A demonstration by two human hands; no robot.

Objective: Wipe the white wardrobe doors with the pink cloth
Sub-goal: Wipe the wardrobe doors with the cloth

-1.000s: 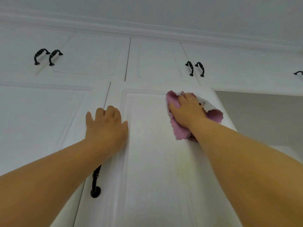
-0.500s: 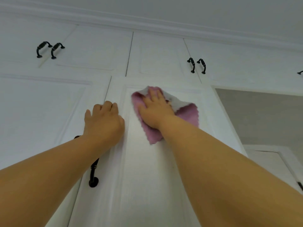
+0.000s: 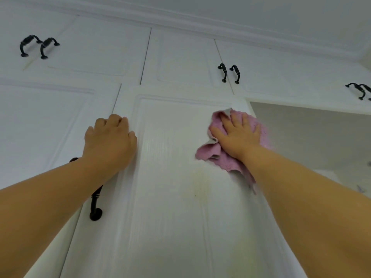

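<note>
A tall white wardrobe door (image 3: 172,177) stands open in front of me, seen from below. My right hand (image 3: 239,135) presses the pink cloth (image 3: 212,154) flat against the door's upper right corner with straight, spread fingers. The cloth bunches out to the left and below the hand and shows a grey underside. My left hand (image 3: 110,139) rests on the door's left edge near the top, its fingers curled over that edge. A faint yellowish stain (image 3: 202,183) marks the panel below the cloth.
The door's black handle (image 3: 96,205) hangs below my left wrist. A closed white door (image 3: 40,125) is on the left. Small upper cupboard doors carry black handle pairs (image 3: 39,46) (image 3: 229,72) (image 3: 359,91). To the right is the open wardrobe interior (image 3: 313,137).
My right hand has swept the cloth from the panel's upper left across to its upper right corner. The left hand has stayed on the door's left edge.
</note>
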